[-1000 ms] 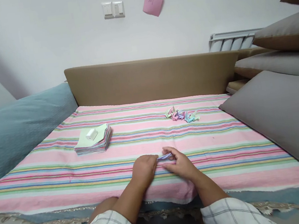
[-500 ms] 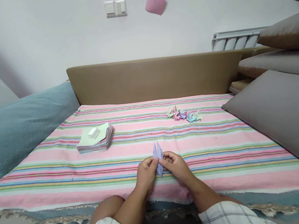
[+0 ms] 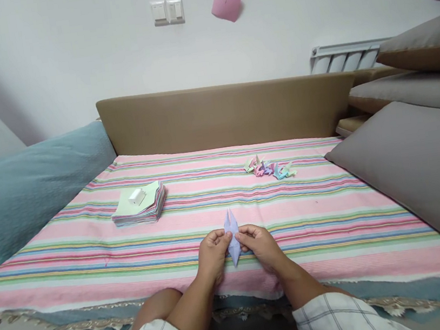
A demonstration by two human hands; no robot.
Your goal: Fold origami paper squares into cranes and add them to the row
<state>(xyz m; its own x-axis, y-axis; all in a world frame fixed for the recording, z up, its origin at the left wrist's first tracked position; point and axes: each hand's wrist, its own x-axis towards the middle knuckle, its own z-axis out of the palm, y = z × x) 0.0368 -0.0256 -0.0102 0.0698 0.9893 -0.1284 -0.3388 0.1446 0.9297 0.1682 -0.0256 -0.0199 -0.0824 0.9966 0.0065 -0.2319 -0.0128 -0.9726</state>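
Observation:
A folded lilac paper piece (image 3: 232, 235), diamond-shaped with two points at its top, stands upright between my hands. My left hand (image 3: 212, 252) pinches its left side and my right hand (image 3: 259, 242) pinches its right side, both just above the striped pink cloth (image 3: 226, 208) near its front edge. A stack of pastel paper squares (image 3: 140, 204) with a small white block on top lies to the far left. A row of several finished folded paper figures (image 3: 270, 169) sits further back on the right.
A teal blanket (image 3: 22, 187) borders the cloth on the left and grey cushions (image 3: 411, 160) on the right. A tan headboard (image 3: 221, 115) runs along the back. My knees in checked shorts are at the bottom edge.
One second ago the lilac paper lay flat between my fingers on the cloth. It now stands upright, pinched from both sides, and has barely shifted in the last half second.

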